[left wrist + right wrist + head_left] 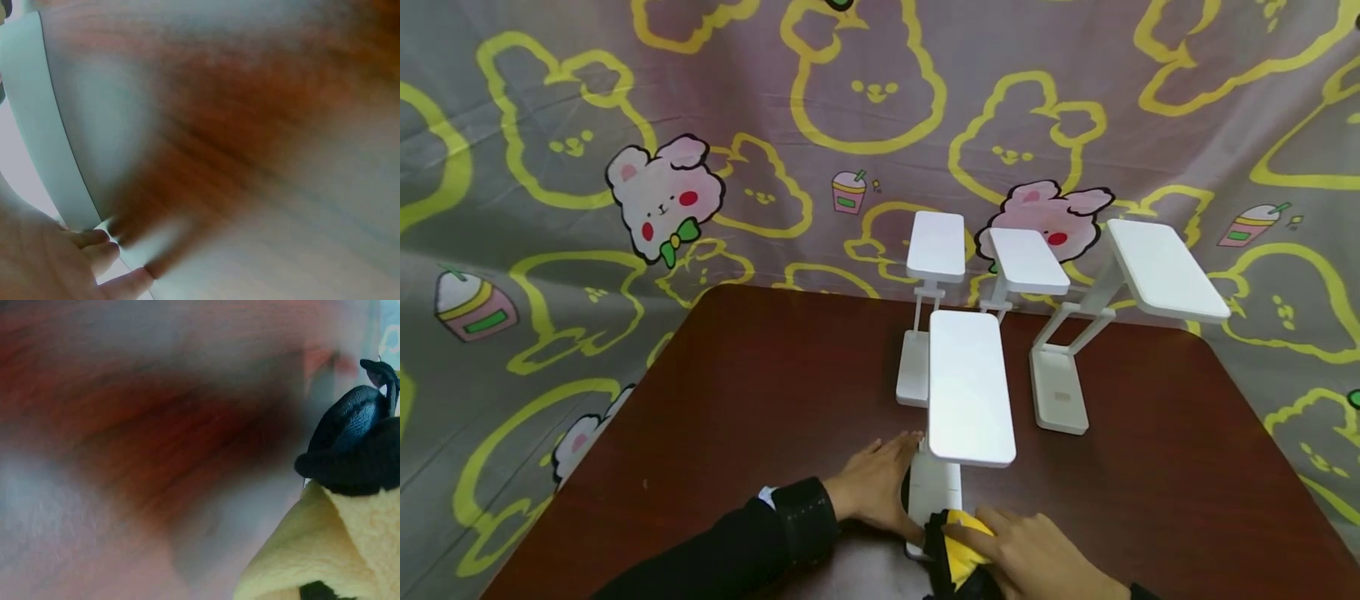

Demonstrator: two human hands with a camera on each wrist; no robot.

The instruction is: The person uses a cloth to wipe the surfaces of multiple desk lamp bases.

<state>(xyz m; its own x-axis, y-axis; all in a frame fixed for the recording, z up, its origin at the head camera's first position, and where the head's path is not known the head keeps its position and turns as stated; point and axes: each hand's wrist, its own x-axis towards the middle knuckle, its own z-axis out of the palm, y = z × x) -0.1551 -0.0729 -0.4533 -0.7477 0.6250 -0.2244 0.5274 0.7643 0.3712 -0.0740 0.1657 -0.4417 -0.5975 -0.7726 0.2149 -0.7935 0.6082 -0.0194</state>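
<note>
A white folding stand with a flat rectangular top panel (972, 387) is at the front of the brown table, in the head view. My left hand (880, 483) holds its base (934, 492) from the left side, the fingers near the back of the base and the thumb near its front end. In the left wrist view several fingers (100, 253) touch a pale surface. My right hand (1037, 550) grips a yellow and black cloth (964, 550) at the front right of the base. The cloth's fuzzy yellow side (319, 544) and black edge show in the right wrist view.
Behind the front stand are three similar white folding stands: a left one (936, 243), a middle one (1028, 260) and a right one (1168, 271). The brown table (775, 375) has a patterned curtain (737, 100) behind it and at its sides.
</note>
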